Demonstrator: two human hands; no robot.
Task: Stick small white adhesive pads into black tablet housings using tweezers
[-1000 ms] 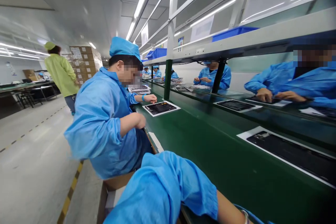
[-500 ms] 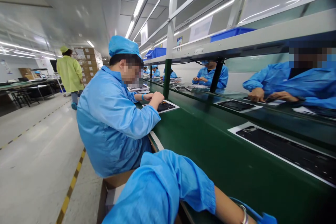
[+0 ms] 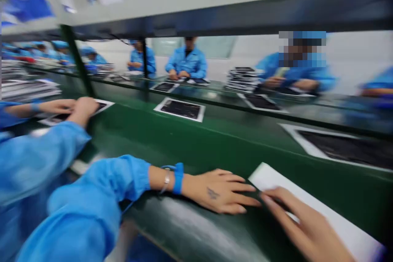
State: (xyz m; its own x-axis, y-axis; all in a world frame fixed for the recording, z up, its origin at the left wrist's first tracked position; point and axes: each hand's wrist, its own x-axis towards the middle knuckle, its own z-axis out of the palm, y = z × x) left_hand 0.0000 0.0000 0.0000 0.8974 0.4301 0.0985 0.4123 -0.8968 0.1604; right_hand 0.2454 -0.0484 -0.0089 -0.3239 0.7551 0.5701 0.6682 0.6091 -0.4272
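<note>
My left hand (image 3: 219, 191) lies palm down over the green work surface (image 3: 227, 139), fingers stretched out and holding nothing. A blue wrist strap (image 3: 178, 178) and a silver bracelet (image 3: 166, 180) circle that wrist. From the lower right comes my right hand (image 3: 310, 221), somewhat blurred, with thumb and forefinger brought together at the near edge of a long white sheet (image 3: 337, 217). The fingertips of my left hand end just short of this pinch and the sheet's left corner. Beyond them is a black flat panel (image 3: 346, 143) on white backing.
At left, a co-worker's hands (image 3: 78, 108) work over another panel. A smaller black panel (image 3: 181, 108) lies mid-bench. Opposite sit several people in blue, beside a stack of panels (image 3: 242, 78). A grey overhead shelf (image 3: 199, 8) and dark green posts (image 3: 76, 61) cross the view.
The view has swung right and down. My left hand, cut off at the bottom before, now shows fully; my right hand and the white sheet have come into view.
</note>
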